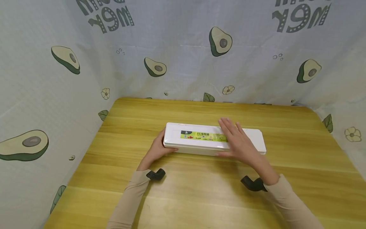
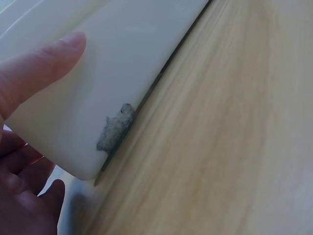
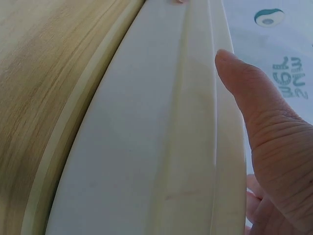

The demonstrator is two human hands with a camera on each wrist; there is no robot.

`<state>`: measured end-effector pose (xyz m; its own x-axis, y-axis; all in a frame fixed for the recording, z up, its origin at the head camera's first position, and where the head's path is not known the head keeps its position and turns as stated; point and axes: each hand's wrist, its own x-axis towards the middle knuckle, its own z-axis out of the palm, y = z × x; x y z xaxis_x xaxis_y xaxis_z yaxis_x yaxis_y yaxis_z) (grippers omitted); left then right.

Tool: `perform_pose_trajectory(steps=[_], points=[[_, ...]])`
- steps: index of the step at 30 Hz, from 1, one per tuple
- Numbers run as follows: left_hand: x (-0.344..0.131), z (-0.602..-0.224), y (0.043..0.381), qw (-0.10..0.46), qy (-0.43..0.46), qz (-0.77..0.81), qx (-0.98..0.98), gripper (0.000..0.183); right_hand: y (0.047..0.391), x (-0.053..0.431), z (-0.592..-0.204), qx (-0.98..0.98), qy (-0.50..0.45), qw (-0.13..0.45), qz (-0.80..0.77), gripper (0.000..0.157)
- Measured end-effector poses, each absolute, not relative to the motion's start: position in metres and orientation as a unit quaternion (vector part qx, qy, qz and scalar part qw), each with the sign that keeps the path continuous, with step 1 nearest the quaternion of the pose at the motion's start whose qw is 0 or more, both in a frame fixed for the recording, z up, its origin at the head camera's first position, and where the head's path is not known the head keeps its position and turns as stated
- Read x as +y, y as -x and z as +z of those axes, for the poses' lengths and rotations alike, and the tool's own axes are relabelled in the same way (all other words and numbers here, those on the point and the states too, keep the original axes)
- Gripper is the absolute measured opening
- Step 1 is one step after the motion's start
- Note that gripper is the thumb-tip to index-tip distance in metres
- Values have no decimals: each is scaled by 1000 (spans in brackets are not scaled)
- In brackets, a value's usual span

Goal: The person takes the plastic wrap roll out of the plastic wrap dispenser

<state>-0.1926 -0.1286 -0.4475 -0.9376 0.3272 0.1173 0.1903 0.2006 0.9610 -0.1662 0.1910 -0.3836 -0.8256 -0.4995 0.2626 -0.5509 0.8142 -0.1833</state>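
A long white cling film box [image 1: 197,143] lies crosswise on the wooden table, its lid down and a green and yellow label [image 1: 190,135] on top. My left hand [image 1: 156,149] grips its left end, thumb on the front face and the other fingers round the end. Over the right half of the lid lies my right hand [image 1: 242,145], fingers straight, thumb along the front edge. In the left wrist view, a grey fuzzy patch [image 2: 116,128] marks the box's lower front edge. The right wrist view shows the thumb [image 3: 264,107] beside the lid's rim.
The yellowish wooden table [image 1: 188,197] extends on all sides of the box. A pale curtain [image 1: 183,38] printed with avocados hangs behind it and along both sides. Black wrist mounts [image 1: 156,174] sit on both forearms.
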Motion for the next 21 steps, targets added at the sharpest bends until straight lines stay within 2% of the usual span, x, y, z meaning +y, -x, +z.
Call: perform_pose_trajectory(steps=[21], points=[[-129, -441, 191, 57, -169, 603, 777, 98, 179, 165, -384, -949, -298, 49, 95, 111]])
